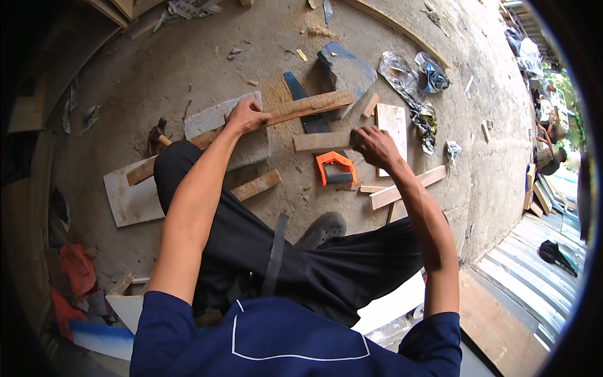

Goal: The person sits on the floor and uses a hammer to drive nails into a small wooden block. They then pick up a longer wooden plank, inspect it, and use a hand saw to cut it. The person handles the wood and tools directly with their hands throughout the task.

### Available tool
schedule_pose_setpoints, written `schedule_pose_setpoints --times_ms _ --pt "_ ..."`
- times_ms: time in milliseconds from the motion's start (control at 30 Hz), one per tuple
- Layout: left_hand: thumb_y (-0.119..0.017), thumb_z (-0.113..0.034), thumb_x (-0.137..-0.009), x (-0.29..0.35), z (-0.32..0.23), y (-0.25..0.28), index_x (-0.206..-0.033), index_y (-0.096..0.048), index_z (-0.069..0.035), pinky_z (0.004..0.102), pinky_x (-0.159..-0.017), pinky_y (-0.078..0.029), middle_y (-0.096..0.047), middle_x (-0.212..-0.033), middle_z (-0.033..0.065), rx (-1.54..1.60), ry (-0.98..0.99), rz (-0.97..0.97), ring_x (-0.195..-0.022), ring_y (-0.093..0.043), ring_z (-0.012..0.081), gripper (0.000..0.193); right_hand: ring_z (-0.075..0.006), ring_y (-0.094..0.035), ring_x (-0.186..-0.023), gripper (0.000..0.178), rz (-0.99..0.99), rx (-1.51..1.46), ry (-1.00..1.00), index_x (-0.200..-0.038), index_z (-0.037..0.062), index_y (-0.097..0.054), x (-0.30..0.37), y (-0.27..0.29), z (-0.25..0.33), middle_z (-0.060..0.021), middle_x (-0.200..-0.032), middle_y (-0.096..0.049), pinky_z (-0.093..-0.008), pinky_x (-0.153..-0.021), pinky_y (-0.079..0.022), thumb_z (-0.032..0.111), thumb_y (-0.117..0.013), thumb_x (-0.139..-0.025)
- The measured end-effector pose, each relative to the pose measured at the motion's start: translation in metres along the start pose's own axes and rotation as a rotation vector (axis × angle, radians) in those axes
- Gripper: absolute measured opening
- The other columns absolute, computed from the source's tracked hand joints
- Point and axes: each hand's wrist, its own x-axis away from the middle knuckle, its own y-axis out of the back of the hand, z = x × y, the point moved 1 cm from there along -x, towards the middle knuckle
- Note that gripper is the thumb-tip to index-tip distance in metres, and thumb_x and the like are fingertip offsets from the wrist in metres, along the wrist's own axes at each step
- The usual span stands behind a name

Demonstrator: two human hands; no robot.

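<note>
My left hand grips the upper edge of a long wooden plank, its fingers bent over the wood. The plank lies slantwise across a grey concrete block, and its right end reaches toward a second block with blue stains. In my right hand, closed around one end, is a short piece of wood that points left, just below the plank. A handsaw with an orange handle lies on the floor; its dark blade passes beneath both pieces of wood.
Loose offcuts and a longer wood strip are scattered about. A hammer is by my left knee. Pale boards flank the work spot, with crumpled plastic farther right. Corrugated metal sheeting and another person are at the right.
</note>
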Motion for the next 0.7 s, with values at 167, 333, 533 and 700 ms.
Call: schedule_pose_setpoints --times_ms 167,333,533,700 --pt "-0.076 -0.039 -0.069 -0.016 0.025 0.011 -0.080 -0.063 -0.009 0.0377 -0.076 -0.044 -0.065 -0.087 0.0038 0.124 -0.047 0.099 -0.082 -0.060 0.0190 0.034 -0.0276 -0.064 -0.097 0.038 0.287 -0.007 0.088 -0.111 0.0116 -0.053 0.001 -0.009 0.046 -0.0098 -0.103 -0.063 -0.0425 -0.070 -0.054 0.036 -0.064 -0.085" --pt "-0.070 -0.030 -0.076 -0.008 0.001 0.010 -0.088 -0.067 -0.005 0.0346 -0.078 -0.046 -0.066 -0.090 0.0075 0.304 0.119 0.121 -0.084 -0.060 0.0169 0.027 -0.0287 -0.069 -0.089 0.028 0.613 0.058 0.050 -0.109 0.0134 -0.058 0.024 -0.029 0.069 -0.0090 -0.096 -0.068 -0.0433 -0.066 -0.056 0.021 -0.062 -0.083" --pt "-0.068 -0.027 -0.078 -0.014 0.023 0.007 -0.093 -0.066 -0.002 0.0325 -0.082 -0.047 -0.066 -0.095 0.0081 0.344 -0.036 0.115 -0.089 -0.060 0.0171 0.029 -0.0268 -0.066 -0.099 0.032 0.580 0.064 -0.029 -0.119 0.0164 -0.055 0.052 -0.086 0.071 -0.0067 -0.108 -0.065 -0.0453 -0.072 -0.056 0.020 -0.054 -0.087" --pt "-0.069 -0.029 -0.076 0.003 0.012 0.010 -0.101 -0.066 -0.006 0.0353 -0.086 -0.047 -0.066 -0.103 0.0096 0.180 -0.095 0.111 -0.095 -0.062 0.0221 0.034 -0.0234 -0.058 -0.107 0.031 0.366 0.056 0.031 -0.121 0.0185 -0.052 0.072 -0.117 0.096 -0.0060 -0.114 -0.058 -0.0532 -0.082 -0.050 0.028 -0.050 -0.091"
